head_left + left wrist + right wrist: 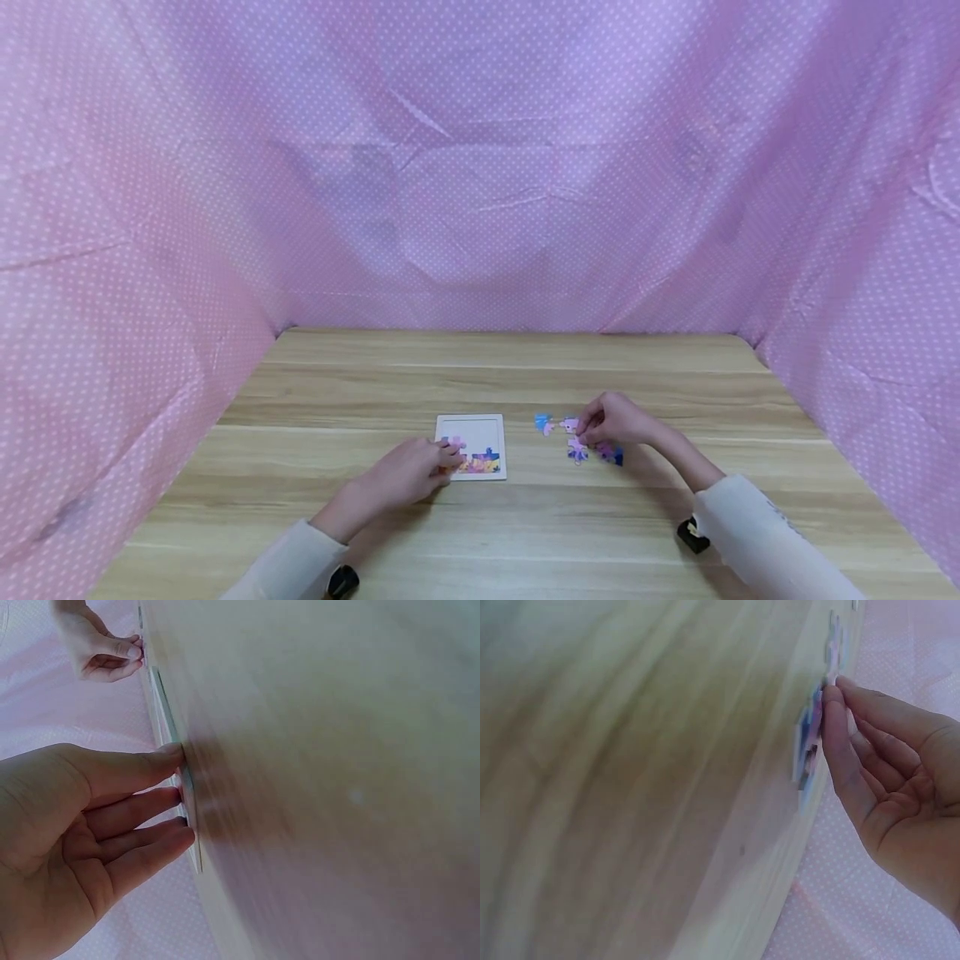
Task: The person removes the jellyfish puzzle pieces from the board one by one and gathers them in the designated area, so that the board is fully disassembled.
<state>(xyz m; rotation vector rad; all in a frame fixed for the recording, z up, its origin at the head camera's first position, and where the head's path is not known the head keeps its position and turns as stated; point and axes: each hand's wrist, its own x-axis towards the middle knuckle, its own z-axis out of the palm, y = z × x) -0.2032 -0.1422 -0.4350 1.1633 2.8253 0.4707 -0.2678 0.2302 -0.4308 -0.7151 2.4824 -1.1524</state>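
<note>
A white square puzzle tray (471, 427) lies on the wooden table, with joined, colourful jigsaw pieces (482, 462) along its near side and a pink piece (454, 442) at its left. My left hand (414, 472) rests on the tray's left side, fingers fairly straight and fingertips on the pieces; the left wrist view shows its thumb (166, 756) at the tray too. To the right of the tray, my right hand (617, 419) pinches a pink jigsaw piece between thumb and index finger, mostly hidden by the fingertips (832, 695). Loose pieces (577, 451) lie right beneath it.
A blue and pink piece (543, 422) lies between the tray and the right hand, and a dark blue and pink one (610, 453) lies nearer the wrist. Pink dotted cloth (480, 208) hangs around the back and sides of the table (360, 375).
</note>
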